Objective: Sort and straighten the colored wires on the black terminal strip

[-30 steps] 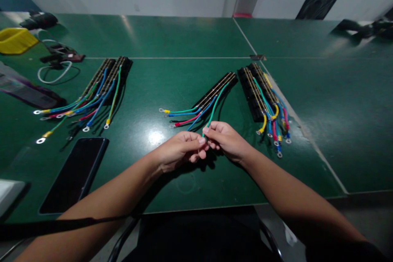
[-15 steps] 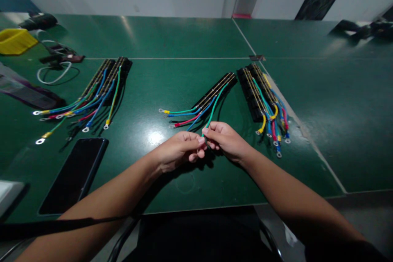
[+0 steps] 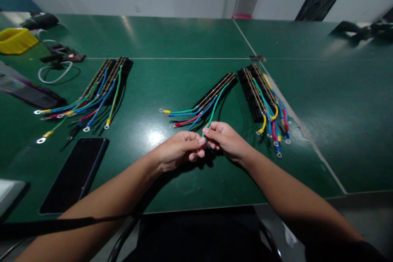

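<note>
A black terminal block point(image 3: 215, 90) with brass-coloured strips lies slanted in the middle of the green table. Several coloured wires come off its near end, among them a red wire point(image 3: 188, 122) with a ring lug, pointing left. One green wire point(image 3: 215, 107) curves down toward me, and its lower end is between my hands. My left hand point(image 3: 184, 149) pinches that end between thumb and fingers. Close beside it, my right hand point(image 3: 222, 139) pinches the same wire slightly higher. My fingers hide the wire's tip.
Paired terminal blocks with lugged wires lie at left point(image 3: 106, 80) and right point(image 3: 258, 92). A black phone point(image 3: 75, 176) rests near my left forearm. Farther left are a yellow bin point(image 3: 18, 41), a white cable point(image 3: 55, 77) and a clear bag point(image 3: 27, 90). A chair back point(image 3: 319, 2) stands behind the table.
</note>
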Available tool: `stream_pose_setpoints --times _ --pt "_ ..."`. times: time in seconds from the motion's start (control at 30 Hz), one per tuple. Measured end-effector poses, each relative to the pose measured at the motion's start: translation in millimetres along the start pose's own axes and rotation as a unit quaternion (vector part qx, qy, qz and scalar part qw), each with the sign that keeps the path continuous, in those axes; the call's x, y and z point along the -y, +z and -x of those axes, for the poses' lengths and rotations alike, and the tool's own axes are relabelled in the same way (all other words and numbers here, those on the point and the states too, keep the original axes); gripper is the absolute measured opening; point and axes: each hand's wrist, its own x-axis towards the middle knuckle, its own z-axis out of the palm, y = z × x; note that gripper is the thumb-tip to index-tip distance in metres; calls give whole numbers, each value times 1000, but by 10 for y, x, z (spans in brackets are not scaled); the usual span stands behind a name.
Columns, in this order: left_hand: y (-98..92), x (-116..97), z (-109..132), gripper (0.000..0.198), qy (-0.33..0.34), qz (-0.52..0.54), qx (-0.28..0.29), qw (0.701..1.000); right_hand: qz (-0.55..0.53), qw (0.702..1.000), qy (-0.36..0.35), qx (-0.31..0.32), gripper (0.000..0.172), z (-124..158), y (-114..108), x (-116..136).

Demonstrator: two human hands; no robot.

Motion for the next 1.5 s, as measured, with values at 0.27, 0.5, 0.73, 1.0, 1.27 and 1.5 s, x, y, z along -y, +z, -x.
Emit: stream_pose_setpoints --times 0.27,0.5,0.73,1.0,1.27,1.5 --pt "-7 16 6 33 -1 -19 -30 999 -18 1000 6 1 27 -8 4 0" --pt "11 2 2 27 4 -14 -20 1000 -5 1000 3 1 28 -8 0 -12" --pt "-5 5 -4 25 4 4 -2 1000 -2 1000 1 3 28 -4 -3 -9" --pt "12 8 12 35 7 -26 -32 999 -14 1000 4 0 28 -12 -7 -23" --pt "29 11 -3 34 17 -59 -17 998 -8 1000 17 9 30 -9 -1 11" --pt "62 42 18 33 71 -106 -65 990 -23 999 21 -8 29 -12 9 4"
